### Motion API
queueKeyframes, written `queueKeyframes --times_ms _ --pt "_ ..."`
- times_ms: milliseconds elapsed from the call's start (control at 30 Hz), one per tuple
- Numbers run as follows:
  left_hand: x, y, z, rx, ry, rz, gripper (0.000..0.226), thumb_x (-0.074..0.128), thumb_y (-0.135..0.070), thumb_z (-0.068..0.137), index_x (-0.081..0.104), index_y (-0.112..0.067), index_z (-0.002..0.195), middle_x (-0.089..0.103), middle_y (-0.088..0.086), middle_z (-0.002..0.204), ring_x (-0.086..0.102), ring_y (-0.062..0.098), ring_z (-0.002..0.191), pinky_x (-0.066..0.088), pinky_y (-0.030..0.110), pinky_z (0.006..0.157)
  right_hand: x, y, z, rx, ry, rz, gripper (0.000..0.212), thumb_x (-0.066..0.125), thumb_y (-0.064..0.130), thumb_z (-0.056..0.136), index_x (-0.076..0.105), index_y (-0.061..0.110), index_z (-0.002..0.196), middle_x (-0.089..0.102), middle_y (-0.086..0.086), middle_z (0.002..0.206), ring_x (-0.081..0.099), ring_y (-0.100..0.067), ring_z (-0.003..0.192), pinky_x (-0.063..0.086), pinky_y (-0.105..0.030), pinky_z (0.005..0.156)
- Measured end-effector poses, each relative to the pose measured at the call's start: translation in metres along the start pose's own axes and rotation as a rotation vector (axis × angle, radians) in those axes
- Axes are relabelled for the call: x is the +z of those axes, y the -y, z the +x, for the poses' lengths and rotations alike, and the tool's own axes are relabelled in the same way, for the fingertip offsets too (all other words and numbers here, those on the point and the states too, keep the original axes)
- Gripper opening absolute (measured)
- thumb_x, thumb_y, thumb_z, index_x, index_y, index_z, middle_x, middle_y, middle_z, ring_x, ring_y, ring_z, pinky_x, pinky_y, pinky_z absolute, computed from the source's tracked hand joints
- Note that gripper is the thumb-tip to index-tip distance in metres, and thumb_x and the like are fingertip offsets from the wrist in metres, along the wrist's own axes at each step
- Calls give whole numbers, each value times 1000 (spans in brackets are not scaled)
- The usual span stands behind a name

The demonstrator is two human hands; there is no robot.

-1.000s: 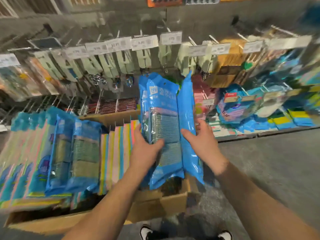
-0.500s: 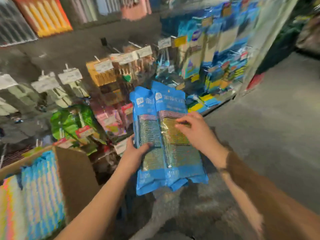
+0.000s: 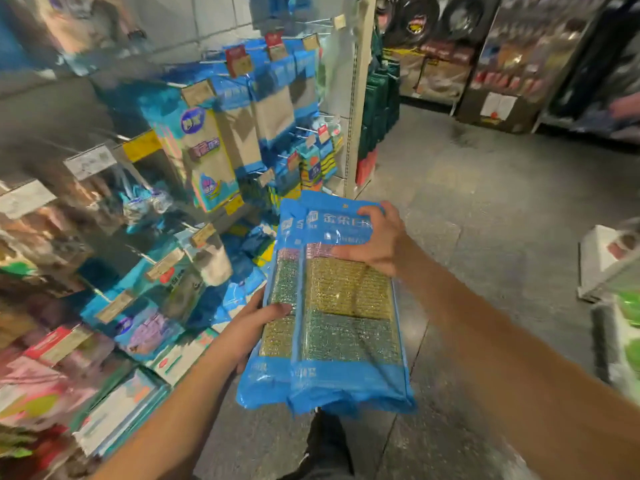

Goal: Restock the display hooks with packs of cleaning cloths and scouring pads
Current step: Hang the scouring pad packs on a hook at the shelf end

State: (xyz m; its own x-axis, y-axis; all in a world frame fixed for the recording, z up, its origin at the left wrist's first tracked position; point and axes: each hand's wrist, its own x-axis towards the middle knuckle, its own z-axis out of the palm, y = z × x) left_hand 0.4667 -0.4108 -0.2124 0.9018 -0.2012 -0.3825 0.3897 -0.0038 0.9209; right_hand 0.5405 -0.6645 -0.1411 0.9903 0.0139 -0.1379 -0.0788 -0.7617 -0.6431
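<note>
I hold a stack of blue packs of scouring pads (image 3: 346,306) in front of me, gold and green pads showing through the clear fronts. My left hand (image 3: 256,323) grips the stack's left edge, thumb on the front. My right hand (image 3: 377,240) grips the top right of the front pack, fingers curled over its upper edge. To the left stand the display hooks (image 3: 308,129) with hanging blue packs of cloths and sponges (image 3: 207,150) and price tags.
A shelf end post (image 3: 360,98) closes the display on the right. Beyond it grey floor (image 3: 485,220) opens into an aisle with dark shelving (image 3: 519,64) at the back. A white box (image 3: 602,261) sits at the far right. Low shelves at left hold flat packs.
The view has swung right, away from the cardboard box, toward the shelf end. The stack has come with both hands, and my right hand has moved up to its top edge.
</note>
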Motion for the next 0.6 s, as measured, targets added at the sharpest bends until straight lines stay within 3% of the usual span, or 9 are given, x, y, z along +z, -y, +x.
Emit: queueKeyframes --times_ms 67,133,233,300,367,467,533,600 --pt "8 -8 49 5 47 4 117 85 -52 42 45 -25 148 54 -4 145 49 20 136 40 39 109 -23 -22 38 23 52 23 93 86 48 69 38 23 145 7 -9 160 22 -27 147 27 -36 118" --pt "20 -22 100 13 69 4 125 80 -52 40 37 -25 154 43 -3 156 39 21 144 30 44 117 -42 -42 80 25 44 -16 90 85 45 71 39 21 144 11 -12 159 23 -26 147 26 -34 117" --pt "37 -57 177 31 113 31 124 76 -48 42 33 -23 156 38 -6 155 34 14 143 26 35 112 -70 -67 154 46 -61 -16 77 84 45 72 50 18 136 31 -9 146 39 -22 135 30 -27 112" --pt "46 -81 226 18 128 34 130 77 -47 40 30 -17 158 39 -1 156 36 14 141 26 32 109 -91 -78 200 71 -151 58 58 79 47 79 59 21 126 35 -3 138 44 -14 126 30 -21 106" --pt "57 -105 271 26 130 47 137 82 -52 34 34 -10 155 45 8 155 43 20 139 30 32 107 -111 -90 243 78 -297 109 35 70 44 89 69 22 116 42 -8 140 46 -19 128 32 -23 105" --pt "76 -137 328 12 193 95 142 89 -66 24 38 -19 148 45 2 151 43 18 138 31 33 110 -135 -107 293 136 -400 122 26 62 41 94 72 24 111 47 -13 141 44 -26 131 34 -30 106" --pt "85 -148 365 20 211 99 147 91 -70 25 38 -16 151 45 5 152 46 23 137 36 40 113 -153 -122 327 182 -407 193 29 68 48 88 71 24 103 56 -14 130 55 -23 116 45 -30 93" --pt "96 -162 393 22 224 93 146 94 -68 25 39 -18 151 58 10 141 59 26 123 47 42 105 -172 -133 358 218 -306 303 37 75 52 81 64 21 99 62 -9 105 59 -17 84 42 -26 66"
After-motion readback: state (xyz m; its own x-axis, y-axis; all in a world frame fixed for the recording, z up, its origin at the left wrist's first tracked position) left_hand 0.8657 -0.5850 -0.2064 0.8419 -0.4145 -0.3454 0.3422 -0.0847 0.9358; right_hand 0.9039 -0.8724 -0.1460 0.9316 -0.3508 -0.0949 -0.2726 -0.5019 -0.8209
